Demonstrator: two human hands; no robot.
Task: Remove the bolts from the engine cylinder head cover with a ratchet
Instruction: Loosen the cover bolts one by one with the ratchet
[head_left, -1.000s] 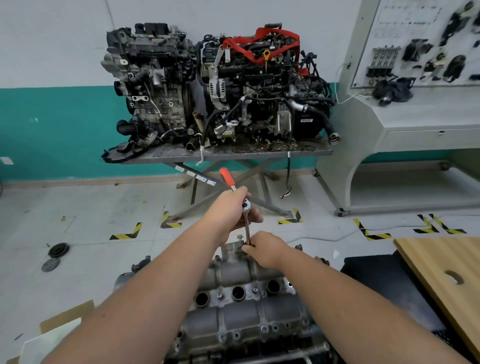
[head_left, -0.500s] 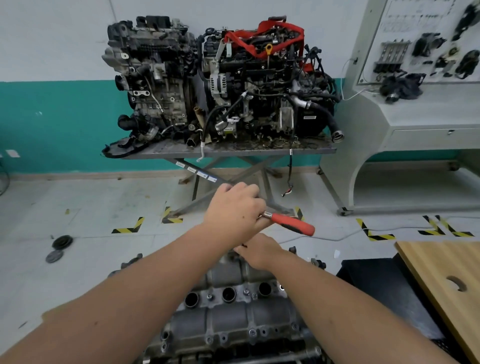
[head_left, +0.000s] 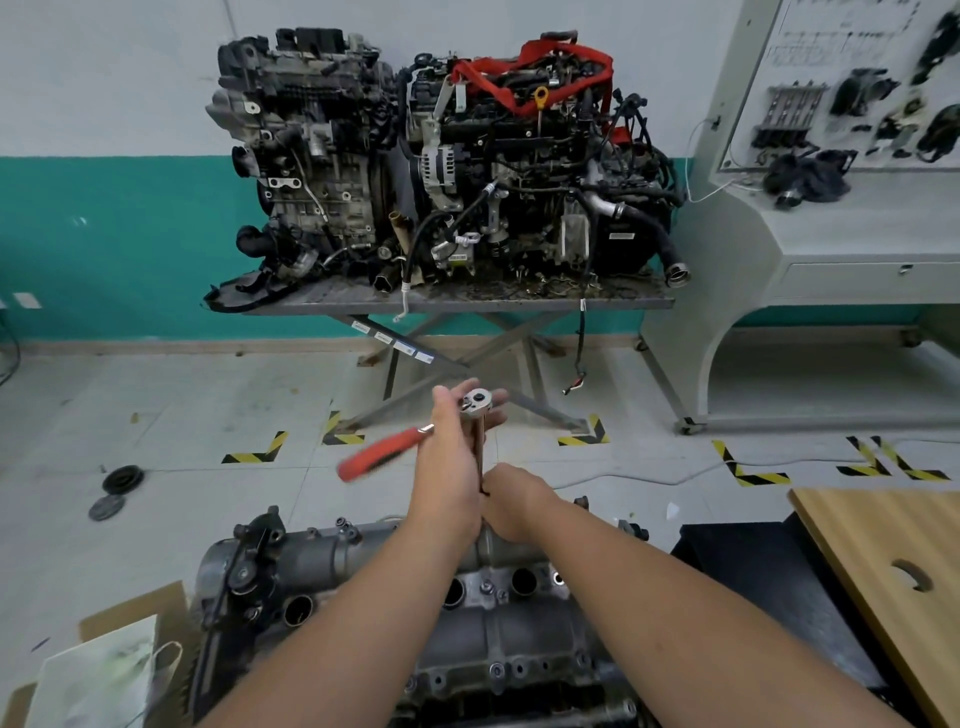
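Note:
A grey cylinder head cover (head_left: 488, 639) with several round plug holes and small bolts lies in front of me at the bottom centre. A ratchet (head_left: 475, 402) with a red handle (head_left: 382, 457) stands on a long vertical extension bar (head_left: 480, 452) at the cover's far edge. My left hand (head_left: 449, 467) wraps the ratchet head and upper bar, with the red handle sticking out to the left. My right hand (head_left: 514, 501) grips the lower end of the bar, hiding the socket and the bolt under it.
Two engines (head_left: 441, 156) sit on a scissor-leg metal table (head_left: 467, 304) ahead. A grey training console (head_left: 831, 218) stands at right, a wooden board (head_left: 893, 582) at lower right, cardboard and a bag (head_left: 98, 670) at lower left. Black discs (head_left: 122, 480) lie on the floor.
The red handle has swung from the far side to the right, then round to the left. My left hand has opened along the bar. My right hand stays at the bar's base.

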